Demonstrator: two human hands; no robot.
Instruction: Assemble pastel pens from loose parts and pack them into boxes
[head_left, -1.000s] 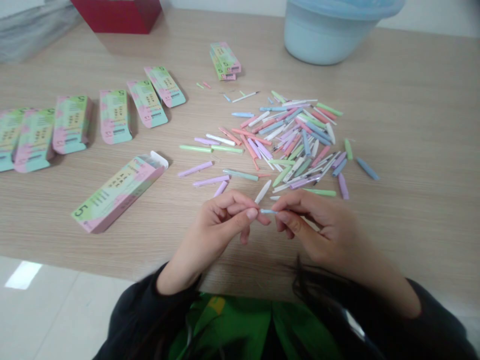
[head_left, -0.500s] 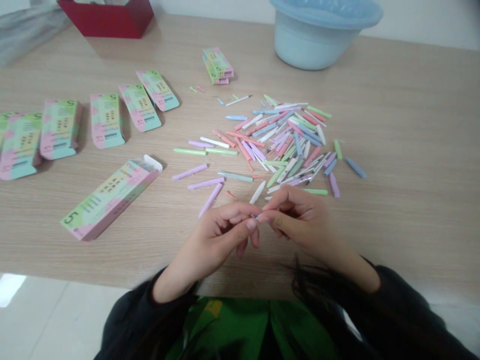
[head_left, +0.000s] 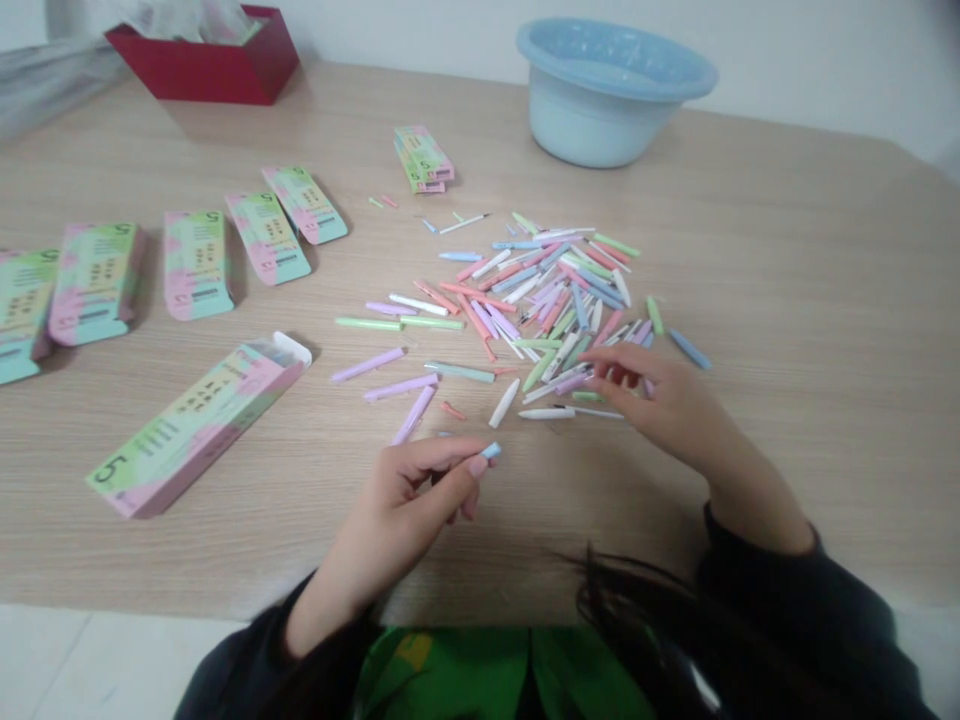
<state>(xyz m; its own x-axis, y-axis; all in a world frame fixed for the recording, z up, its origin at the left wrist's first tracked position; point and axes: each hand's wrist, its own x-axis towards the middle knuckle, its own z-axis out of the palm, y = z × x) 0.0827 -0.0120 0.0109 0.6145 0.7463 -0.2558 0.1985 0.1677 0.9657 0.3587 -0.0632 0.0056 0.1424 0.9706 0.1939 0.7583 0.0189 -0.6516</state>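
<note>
My left hand (head_left: 424,500) is closed, pinching a small light blue pen part (head_left: 491,451) between thumb and forefinger; most of the part is hidden by the fingers. My right hand (head_left: 652,405) is over the near right edge of a heap of loose pen parts (head_left: 555,290). Its thumb and forefinger are apart around the pieces there, and I see nothing held between them. The heap mixes pink, purple, green, blue and white barrels with thin refills. A white barrel (head_left: 504,403) and a purple barrel (head_left: 414,415) lie just beyond my left hand.
An open-ended carton (head_left: 195,425) marked 5 lies at the left. Several similar cartons (head_left: 196,265) are lined up behind it, and a small stack of cartons (head_left: 424,155) is farther back. A blue basin (head_left: 592,120) and a red box (head_left: 217,72) stand near the wall.
My hands were together over the small blue part. My right hand has moved away to the right, onto the heap, while my left keeps the part. The camera view has tilted up slightly.
</note>
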